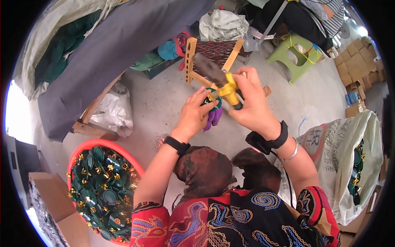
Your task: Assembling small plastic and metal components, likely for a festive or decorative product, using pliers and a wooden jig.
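My left hand [194, 110] is closed at the fingertips on a dark green round piece [213, 105] with a small gold-coloured part on it. Just beneath this piece hangs something purple [212, 119], finger-shaped like part of a glove. In my right hand [254, 101] is a yellow tool [228, 91] with a black end. Its tip meets or nearly meets the gold part. A long dark brown piece [209, 68], smeared by motion, extends up and left from the tool; its kind is unclear.
A red basin [75, 149] full of green discs with gold parts stands at lower left. A white woven sack [329, 152] holding similar pieces is at right. Ahead are a wooden-framed stool [190, 61] and a green plastic stool [294, 53]. Grey cloth [103, 53] covers something at left.
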The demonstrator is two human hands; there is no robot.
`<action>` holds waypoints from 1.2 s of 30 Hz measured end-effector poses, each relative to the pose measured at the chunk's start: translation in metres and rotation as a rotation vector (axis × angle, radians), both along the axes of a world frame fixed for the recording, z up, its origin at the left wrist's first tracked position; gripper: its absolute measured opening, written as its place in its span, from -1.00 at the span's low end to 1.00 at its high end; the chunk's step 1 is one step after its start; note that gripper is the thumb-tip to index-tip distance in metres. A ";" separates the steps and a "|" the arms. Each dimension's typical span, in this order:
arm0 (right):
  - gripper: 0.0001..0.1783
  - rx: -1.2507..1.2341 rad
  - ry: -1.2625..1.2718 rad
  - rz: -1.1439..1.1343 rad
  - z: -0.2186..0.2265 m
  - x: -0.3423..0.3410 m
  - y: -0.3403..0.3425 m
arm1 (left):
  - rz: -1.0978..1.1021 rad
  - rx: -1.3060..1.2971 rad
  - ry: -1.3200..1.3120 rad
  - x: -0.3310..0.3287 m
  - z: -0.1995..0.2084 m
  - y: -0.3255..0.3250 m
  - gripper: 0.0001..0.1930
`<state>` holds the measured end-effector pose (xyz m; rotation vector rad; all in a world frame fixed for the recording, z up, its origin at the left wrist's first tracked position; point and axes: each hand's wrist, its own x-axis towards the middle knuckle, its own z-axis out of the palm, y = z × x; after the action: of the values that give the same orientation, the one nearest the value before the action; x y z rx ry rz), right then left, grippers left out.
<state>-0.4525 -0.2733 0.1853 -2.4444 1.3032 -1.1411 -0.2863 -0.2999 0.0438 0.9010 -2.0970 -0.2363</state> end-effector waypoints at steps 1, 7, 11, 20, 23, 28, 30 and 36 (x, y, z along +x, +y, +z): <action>-0.40 0.025 0.014 0.020 -0.001 0.002 -0.002 | -0.014 0.069 0.074 0.001 0.002 0.001 -0.67; -0.45 0.046 0.097 0.017 0.008 0.007 -0.001 | 0.050 0.384 0.319 -0.017 0.022 -0.003 -0.85; -0.43 -0.036 0.122 0.104 0.034 -0.002 -0.002 | 0.029 0.329 0.301 -0.022 0.008 -0.012 -0.79; -0.44 0.343 0.448 -0.182 0.049 -0.043 0.029 | 0.060 0.190 0.352 -0.025 0.007 -0.012 -0.74; -0.45 0.199 0.265 -0.162 0.055 -0.035 0.026 | 0.104 0.216 0.363 -0.015 0.004 -0.015 -0.76; -0.44 -0.004 0.041 0.085 0.031 -0.008 0.011 | 0.074 0.223 0.357 -0.017 0.012 -0.013 -0.78; -0.42 0.027 0.017 0.201 0.004 0.000 0.002 | 0.059 0.300 0.298 -0.018 0.005 -0.015 -0.78; -0.46 -0.046 -0.400 -0.248 -0.005 -0.016 0.028 | 0.097 0.486 0.260 -0.011 0.037 -0.005 -0.73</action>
<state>-0.4680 -0.2457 0.1804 -1.9727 1.4820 -1.6321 -0.2970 -0.3048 0.0812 1.1789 -1.7747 -0.7927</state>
